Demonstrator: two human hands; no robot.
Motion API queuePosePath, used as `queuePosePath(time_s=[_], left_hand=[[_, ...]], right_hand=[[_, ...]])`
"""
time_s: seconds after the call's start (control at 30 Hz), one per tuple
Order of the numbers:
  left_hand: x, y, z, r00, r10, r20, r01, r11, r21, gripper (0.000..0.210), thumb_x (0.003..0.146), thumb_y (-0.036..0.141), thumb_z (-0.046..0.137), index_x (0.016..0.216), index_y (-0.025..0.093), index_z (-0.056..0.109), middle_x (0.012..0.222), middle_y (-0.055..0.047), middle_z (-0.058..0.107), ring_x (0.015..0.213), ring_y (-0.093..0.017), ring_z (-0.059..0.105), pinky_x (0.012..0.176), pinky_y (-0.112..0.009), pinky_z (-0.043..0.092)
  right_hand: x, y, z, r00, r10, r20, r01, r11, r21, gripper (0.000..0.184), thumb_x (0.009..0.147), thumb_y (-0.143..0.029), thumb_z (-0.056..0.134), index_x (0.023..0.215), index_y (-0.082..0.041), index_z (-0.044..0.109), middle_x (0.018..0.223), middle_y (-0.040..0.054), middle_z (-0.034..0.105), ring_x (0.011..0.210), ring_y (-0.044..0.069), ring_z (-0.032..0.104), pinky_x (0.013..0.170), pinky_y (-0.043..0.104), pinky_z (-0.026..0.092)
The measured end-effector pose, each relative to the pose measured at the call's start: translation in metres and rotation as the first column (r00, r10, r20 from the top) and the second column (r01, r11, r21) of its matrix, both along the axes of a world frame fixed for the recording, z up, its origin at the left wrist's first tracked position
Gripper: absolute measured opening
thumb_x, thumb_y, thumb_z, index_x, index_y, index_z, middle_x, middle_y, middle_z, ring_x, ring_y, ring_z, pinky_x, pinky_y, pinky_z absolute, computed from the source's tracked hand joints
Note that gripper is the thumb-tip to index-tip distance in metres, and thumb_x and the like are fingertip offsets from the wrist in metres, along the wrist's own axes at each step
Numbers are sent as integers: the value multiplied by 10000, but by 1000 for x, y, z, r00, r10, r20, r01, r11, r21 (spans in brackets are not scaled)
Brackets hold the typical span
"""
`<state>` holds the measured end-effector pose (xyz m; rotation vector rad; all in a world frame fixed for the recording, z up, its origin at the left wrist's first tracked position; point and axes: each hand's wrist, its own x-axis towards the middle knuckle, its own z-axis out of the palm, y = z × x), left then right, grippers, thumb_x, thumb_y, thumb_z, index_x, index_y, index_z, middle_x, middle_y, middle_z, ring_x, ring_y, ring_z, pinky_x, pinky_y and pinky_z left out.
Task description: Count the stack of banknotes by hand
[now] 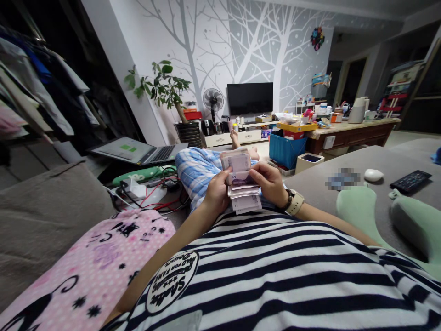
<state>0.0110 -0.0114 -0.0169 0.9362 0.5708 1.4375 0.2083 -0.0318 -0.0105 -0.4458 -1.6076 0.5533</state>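
A stack of banknotes is held upright over my lap, its lower notes fanned and folded toward me. My left hand grips the left edge of the stack, thumb on its face. With thumb and fingers pinched, my right hand holds the right edge of a purple-toned note that shows a 5. Below it, several note ends hang in layers near the striped shirt. A watch with a pale strap sits on my right wrist. Fingers behind the notes are hidden.
On my left are an open laptop, tangled cables and a pink blanket. To the right on the sofa lie a white mouse, a black remote and a green cushion. Ahead stands a blue bin beside a cluttered table.
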Motion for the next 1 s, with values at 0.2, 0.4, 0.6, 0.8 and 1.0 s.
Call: queuePosePath(time_s=[0.2,0.4,0.6,0.8,1.0], left_hand=[[-1,-1,2,1000,0,2,0,1000,-9,388,851,301,1056,1191,153,941,1154,-141,1000,1196,-434,969,1091,-532,796],[0,-2,2,1000,17,-3,-17,999,-33,274,899,283,1029,1111,144,924,1126,-154,998,1219,-442,976,1132,-541,799],[0,-9,6,1000,14,-4,-14,1000,22,262,833,258,1034,1043,155,917,1128,-170,996,1294,-475,961,1162,-559,788],[-1,-12,7,999,33,-42,-32,999,21,256,800,220,1027,1034,190,929,1080,-130,997,1268,-460,967,1128,-552,799],[-3,-14,7,996,70,-57,-70,998,6,327,760,168,1054,1064,191,934,963,-95,968,1137,-439,987,1067,-548,814]], right_hand=[[3,-3,2,998,36,52,-34,999,-24,831,1078,-1064,717,800,-281,715,695,6,647,657,199,530,662,372,505],[2,2,-2,999,30,20,-30,1000,-10,844,1061,-1090,725,802,-287,736,702,16,686,651,204,556,688,391,522],[-1,13,-8,991,-118,-61,113,990,-83,769,999,-991,895,778,-295,652,690,-9,651,682,198,527,676,374,439],[1,18,-6,983,-175,-59,167,978,-126,773,958,-971,952,746,-295,643,680,-8,651,689,205,540,699,377,433],[1,22,-7,984,-170,-47,163,979,-118,770,952,-951,963,737,-298,616,660,-18,630,687,201,513,676,365,406]])
